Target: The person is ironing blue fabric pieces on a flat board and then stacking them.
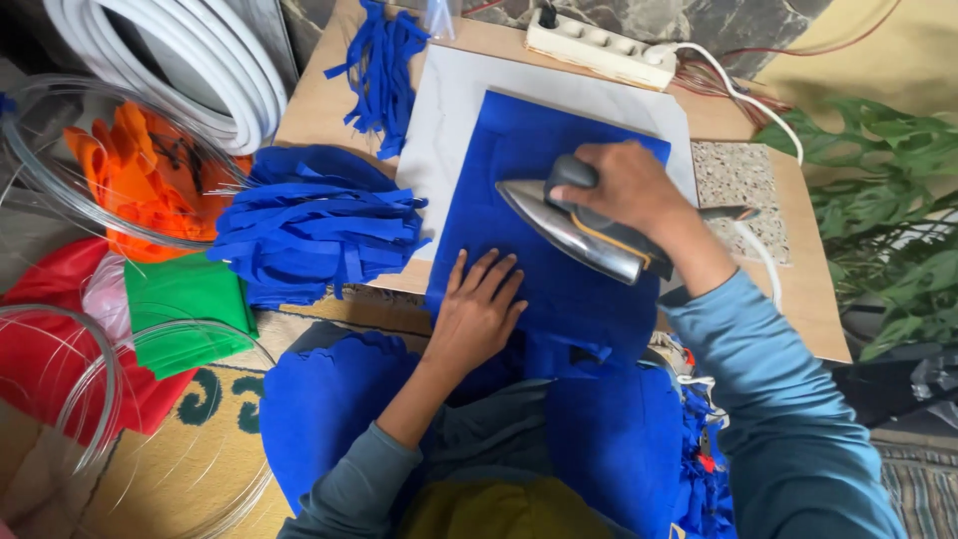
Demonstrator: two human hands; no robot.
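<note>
The right hand (624, 185) is closed around the dark handle of a metal clothes iron (574, 230). The iron rests soleplate-down on a blue fabric sheet (519, 150), its pointed tip aimed to the left. The left hand (479, 309) lies open and flat, fingers spread, pressing the near part of the same fabric just beside the iron. The fabric covers a white board (444, 110) on the low wooden desk (314, 105) and hangs over the near edge onto the person's lap. A pile of blue fabric strips (314, 225) lies at the left edge of the desk; further strips (384, 60) lie at the far left. A white power strip (599, 45) sits at the far edge. Orange fabric (140, 170), green fabric (185, 309) and clear tubing (60, 190) lie on the floor to the left.
</note>
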